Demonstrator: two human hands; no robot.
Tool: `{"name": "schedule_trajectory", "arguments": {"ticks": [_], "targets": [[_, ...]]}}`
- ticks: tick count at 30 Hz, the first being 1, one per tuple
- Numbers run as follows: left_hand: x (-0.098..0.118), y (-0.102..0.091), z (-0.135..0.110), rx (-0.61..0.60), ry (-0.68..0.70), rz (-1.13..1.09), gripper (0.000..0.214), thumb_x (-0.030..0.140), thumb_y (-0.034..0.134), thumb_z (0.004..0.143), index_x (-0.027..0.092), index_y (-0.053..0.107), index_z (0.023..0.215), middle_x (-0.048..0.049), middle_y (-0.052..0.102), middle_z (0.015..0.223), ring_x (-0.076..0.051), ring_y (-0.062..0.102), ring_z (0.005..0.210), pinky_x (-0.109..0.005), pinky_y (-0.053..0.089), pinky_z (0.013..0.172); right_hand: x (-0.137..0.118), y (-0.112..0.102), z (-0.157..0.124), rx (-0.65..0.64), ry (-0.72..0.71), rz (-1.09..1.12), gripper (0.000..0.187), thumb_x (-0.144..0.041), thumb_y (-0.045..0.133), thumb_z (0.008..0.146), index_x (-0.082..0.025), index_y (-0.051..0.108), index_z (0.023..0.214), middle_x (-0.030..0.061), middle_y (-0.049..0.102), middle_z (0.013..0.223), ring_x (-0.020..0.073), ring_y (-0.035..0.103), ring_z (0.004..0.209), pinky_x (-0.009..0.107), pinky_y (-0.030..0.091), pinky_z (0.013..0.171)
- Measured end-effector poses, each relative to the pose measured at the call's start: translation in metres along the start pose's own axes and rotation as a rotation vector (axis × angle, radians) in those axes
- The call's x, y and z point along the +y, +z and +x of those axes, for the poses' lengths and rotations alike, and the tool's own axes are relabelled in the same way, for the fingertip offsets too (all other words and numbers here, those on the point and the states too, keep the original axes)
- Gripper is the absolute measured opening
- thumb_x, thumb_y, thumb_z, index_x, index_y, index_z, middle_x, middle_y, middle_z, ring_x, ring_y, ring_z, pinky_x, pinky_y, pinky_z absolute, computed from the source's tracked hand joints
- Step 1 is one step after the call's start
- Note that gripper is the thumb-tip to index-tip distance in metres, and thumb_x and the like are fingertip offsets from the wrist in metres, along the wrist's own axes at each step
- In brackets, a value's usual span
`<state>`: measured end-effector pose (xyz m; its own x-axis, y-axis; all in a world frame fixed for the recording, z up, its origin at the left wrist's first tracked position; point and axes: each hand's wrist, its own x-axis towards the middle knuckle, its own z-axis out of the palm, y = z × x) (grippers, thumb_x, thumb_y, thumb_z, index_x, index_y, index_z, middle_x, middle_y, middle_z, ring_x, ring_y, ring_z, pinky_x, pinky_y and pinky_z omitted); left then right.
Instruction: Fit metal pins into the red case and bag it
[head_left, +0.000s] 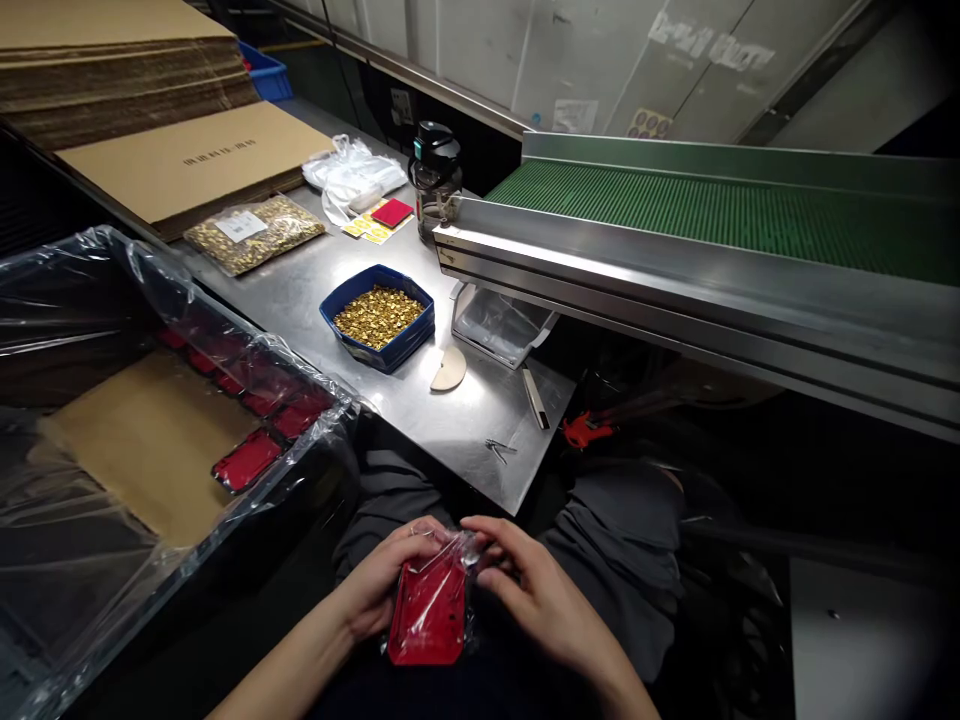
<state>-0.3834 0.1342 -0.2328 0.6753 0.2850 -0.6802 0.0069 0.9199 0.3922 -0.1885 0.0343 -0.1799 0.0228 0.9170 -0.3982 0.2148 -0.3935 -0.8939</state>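
A flat red plastic part, glossy and partly wrapped in a clear plastic bag, is held low over the lap. The left hand is clamped along its left edge; the right hand's fingertips are pinched on the bag's top.

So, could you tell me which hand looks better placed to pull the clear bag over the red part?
Probably the right hand: its fingertips pinch the clear bag at its top, while the left hand cradles the red part.

Dim scene; glare on steel table; corners dark, edges warped.
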Motion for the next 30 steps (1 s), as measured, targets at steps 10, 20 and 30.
{"name": "schedule_trajectory", "arguments": {"ticks": [10,20,30], "targets": [[0.029,0.018,0.010,-0.205,-0.053,0.237,0.006,0.017,0.069,0.083,0.013,0.065,0.081,0.0017,0.059,0.072,-0.010,0.051,0.066,-0.022,0.039,0.064,-0.013,0.007,0.019,0.020,-0.092,-0.461,0.023,-0.012,0.071,0.081,-0.025,0.055,0.092,-0.0016,0.055,0.102,0.0171,0.054,0.091,0.029,0.043,0.078],[0.041,0.032,0.006,-0.476,-0.121,0.193,0.052,0.032,0.081,0.075,0.022,0.062,0.122,-0.0020,0.067,0.107,-0.017,0.063,0.094,-0.026,0.047,0.086,-0.030,-0.010,0.018,-0.123,-0.106,-0.382,0.012,-0.018,0.058,0.090,-0.026,0.058,0.099,-0.0020,0.063,0.098,0.0146,0.060,0.086,0.025,0.041,0.072],[0.037,0.001,-0.015,-0.650,-0.149,0.381,0.084,0.026,0.100,0.035,0.024,0.072,0.114,0.0029,0.068,0.098,-0.015,0.063,0.079,-0.022,0.049,0.069,-0.050,-0.015,0.023,-0.451,-0.108,-0.069,0.045,-0.069,0.068,0.081,-0.025,0.065,0.087,-0.0014,0.062,0.083,0.0129,0.054,0.071,0.023,0.038,0.062]]}}
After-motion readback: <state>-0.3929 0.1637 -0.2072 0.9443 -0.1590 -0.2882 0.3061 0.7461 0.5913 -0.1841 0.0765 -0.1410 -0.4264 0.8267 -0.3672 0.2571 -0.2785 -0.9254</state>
